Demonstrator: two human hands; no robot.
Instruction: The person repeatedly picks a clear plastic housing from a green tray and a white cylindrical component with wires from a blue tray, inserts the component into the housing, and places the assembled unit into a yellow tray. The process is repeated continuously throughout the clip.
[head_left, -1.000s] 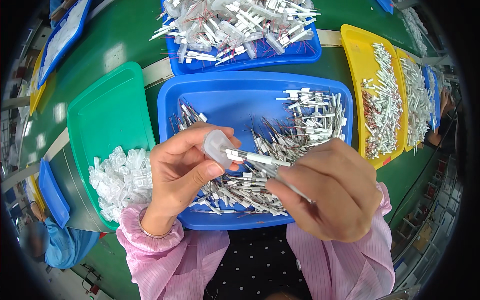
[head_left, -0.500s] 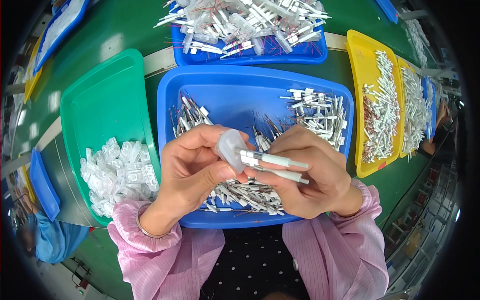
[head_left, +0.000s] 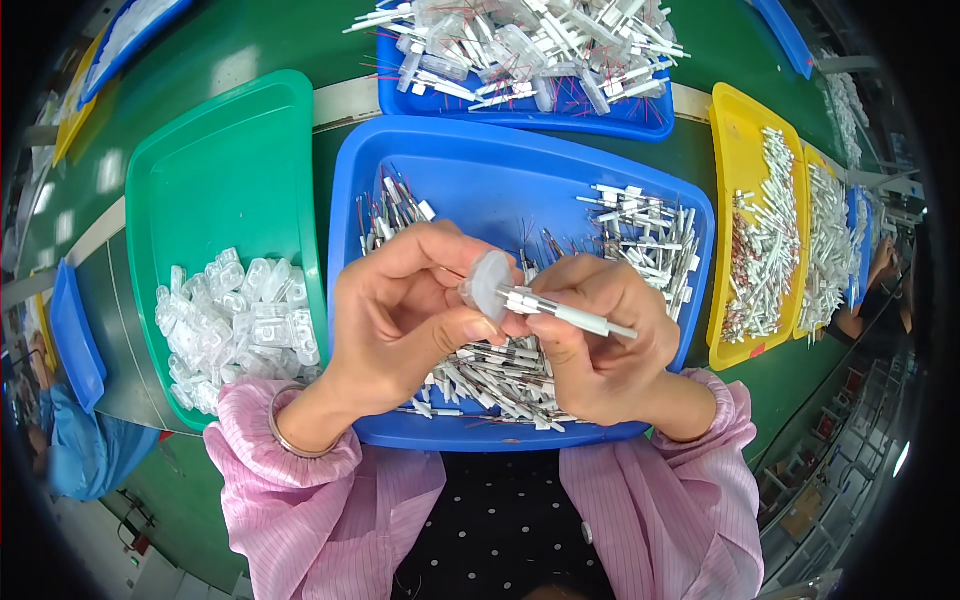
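Note:
In front of my chest, above the blue tray [head_left: 450, 150], my left hand [head_left: 385, 320] is closed on a translucent plastic housing [head_left: 488, 287], held between thumb and fingers. My right hand [head_left: 625, 350] pinches a thin white stick part [head_left: 590, 320] with a dark, silvery section. One end of that part meets the housing's face; how deep it goes in, I cannot tell. Beneath my hands, the tray holds heaps of similar white stick parts [head_left: 500, 385] with thin dark and red wires. My right fingers partly cover the held part.
At left, a green tray [head_left: 215, 150] holds loose clear plastic pieces [head_left: 250, 320]. A blue tray [head_left: 530, 120] behind is heaped with housings and wired sticks. Yellow trays [head_left: 725, 200] of white parts stand right. A person in a blue sleeve [head_left: 95, 445] is at far left.
Two white sticks stood out from the housing side by side before; now one shows clearly. My right fingers have closed in nearer the housing, which has turned more edge-on. The whole view shifted slightly.

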